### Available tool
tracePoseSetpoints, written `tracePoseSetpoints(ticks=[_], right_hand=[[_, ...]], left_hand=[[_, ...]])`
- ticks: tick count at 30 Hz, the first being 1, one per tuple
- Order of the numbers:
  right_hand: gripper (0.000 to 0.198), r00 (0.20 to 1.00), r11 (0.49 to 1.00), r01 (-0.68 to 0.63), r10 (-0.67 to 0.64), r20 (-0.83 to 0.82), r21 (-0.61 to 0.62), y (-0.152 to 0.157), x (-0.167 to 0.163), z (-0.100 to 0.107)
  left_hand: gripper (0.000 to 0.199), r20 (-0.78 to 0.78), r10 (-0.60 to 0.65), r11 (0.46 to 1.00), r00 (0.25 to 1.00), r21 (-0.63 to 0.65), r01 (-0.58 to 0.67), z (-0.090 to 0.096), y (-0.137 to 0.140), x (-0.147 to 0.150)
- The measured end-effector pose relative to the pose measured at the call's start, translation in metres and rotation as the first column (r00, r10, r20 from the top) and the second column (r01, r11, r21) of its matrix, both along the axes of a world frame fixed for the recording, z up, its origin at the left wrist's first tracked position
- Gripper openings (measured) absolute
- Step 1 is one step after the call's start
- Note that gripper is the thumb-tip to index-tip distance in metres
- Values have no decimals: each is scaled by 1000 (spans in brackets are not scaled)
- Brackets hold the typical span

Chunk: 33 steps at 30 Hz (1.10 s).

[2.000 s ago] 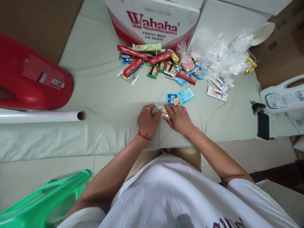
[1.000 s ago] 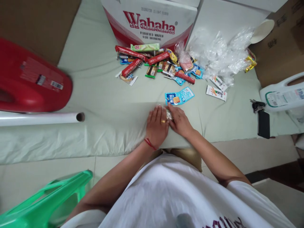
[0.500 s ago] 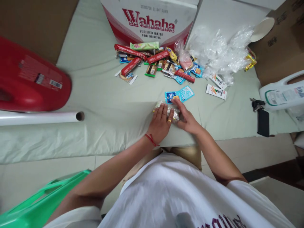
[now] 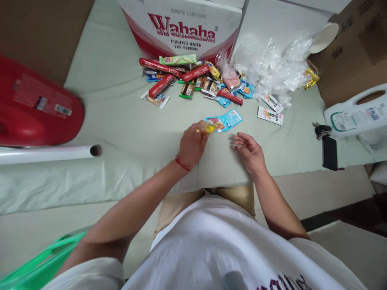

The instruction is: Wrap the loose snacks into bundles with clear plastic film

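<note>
My left hand (image 4: 193, 144) is closed on a small snack packet (image 4: 209, 127) with a shiny yellow wrapper, blurred by motion. It is lifted near the left end of two blue snack packets (image 4: 231, 120) lying on the cloth. To the right, my right hand (image 4: 249, 152) hovers over the cloth with its fingers loosely curled and apart, holding nothing that I can see. Farther back lies a pile of wrapped snacks (image 4: 196, 73), with red bars, a green bar and brown wafer packets.
Behind the pile stands a Wahaha water carton (image 4: 184, 30). Clear plastic bags (image 4: 269, 66) heap at the back right, with two white stick-snack packets (image 4: 270, 115) before them. A red jug (image 4: 36, 104) and a white roll (image 4: 48, 154) are left; a white bottle (image 4: 356, 110) and black phone (image 4: 329, 153) are right.
Both hands pressed on the shiny packet together before. Now my left hand has raised it up and leftward, while my right hand has let go and drawn away to the right.
</note>
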State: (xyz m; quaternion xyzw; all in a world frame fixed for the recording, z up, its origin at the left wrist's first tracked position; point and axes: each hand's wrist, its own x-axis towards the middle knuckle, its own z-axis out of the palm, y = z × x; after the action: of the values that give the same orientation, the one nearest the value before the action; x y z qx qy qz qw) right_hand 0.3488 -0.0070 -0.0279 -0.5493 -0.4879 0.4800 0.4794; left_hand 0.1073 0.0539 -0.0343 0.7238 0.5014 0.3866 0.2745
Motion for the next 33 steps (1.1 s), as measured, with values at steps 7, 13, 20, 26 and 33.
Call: tracePoseSetpoints(ticks=[7, 13, 20, 26, 33], right_hand=[[70, 967, 973, -112, 60, -250, -203, -7, -34, 11], [57, 929, 944, 61, -172, -327, -324, -13, -56, 10], [50, 900, 940, 128, -244, -362, -315, -18, -44, 21], [45, 904, 927, 89, -228, -361, -364, -22, -21, 25], [40, 798, 836, 512, -547, -252, -195, 1, 101, 24]], left_hand=[[54, 778, 243, 740, 580, -535, 407, 18, -28, 23], [53, 790, 367, 688, 491, -586, 428, 11, -39, 41], [52, 679, 407, 688, 612, -668, 283, 15, -40, 61], [51, 659, 252, 664, 709, -651, 369, 18, -41, 70], [38, 270, 291, 836, 918, -538, -107, 23, -53, 21]])
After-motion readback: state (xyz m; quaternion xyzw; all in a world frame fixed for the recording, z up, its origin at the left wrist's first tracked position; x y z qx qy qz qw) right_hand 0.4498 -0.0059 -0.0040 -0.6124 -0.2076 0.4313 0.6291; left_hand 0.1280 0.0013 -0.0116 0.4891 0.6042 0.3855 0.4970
